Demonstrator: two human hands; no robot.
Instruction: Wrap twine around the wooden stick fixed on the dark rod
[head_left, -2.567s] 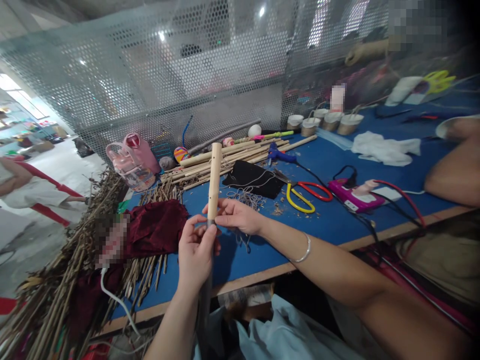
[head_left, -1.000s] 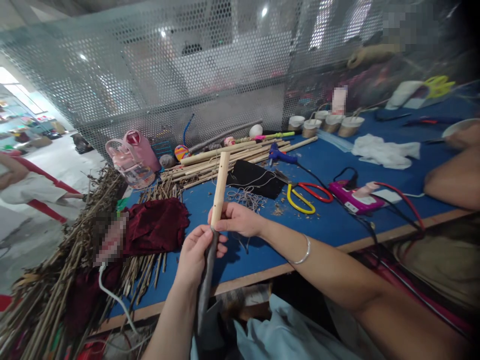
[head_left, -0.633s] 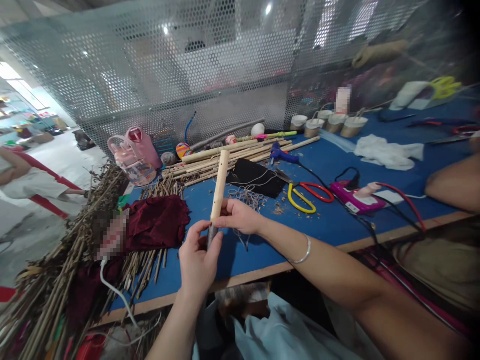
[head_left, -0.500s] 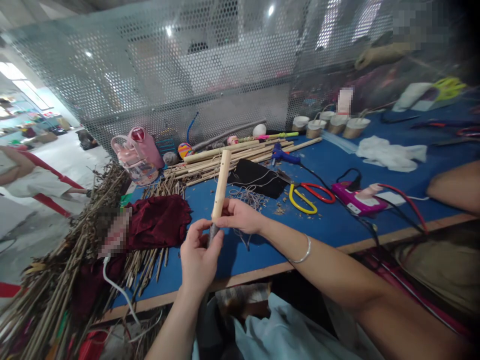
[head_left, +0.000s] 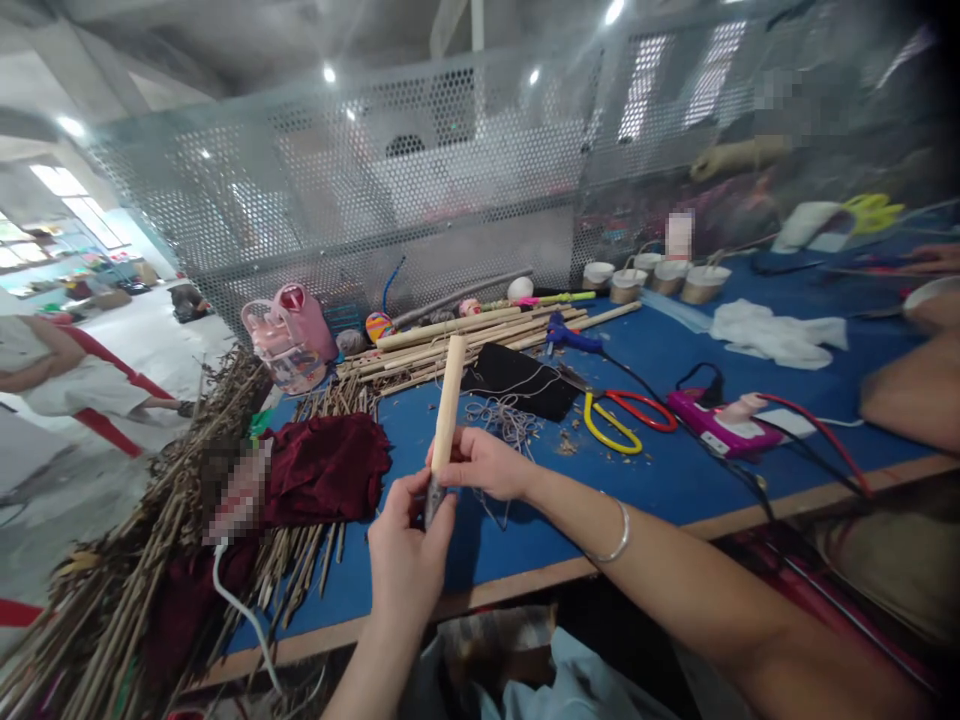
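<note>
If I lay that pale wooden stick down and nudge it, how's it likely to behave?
The wooden stick is probably stiff: it runs straight beyond the left hand and right hand without visible sag. It may roll, since its sides look rounded. The grey covering at the left hand looks soft, so that part might drag.

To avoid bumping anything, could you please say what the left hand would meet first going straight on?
Most likely the right hand, which grips the pale stick just ahead, though depth is unclear.

Pale wooden stick [head_left: 448, 400], nearly upright
</note>
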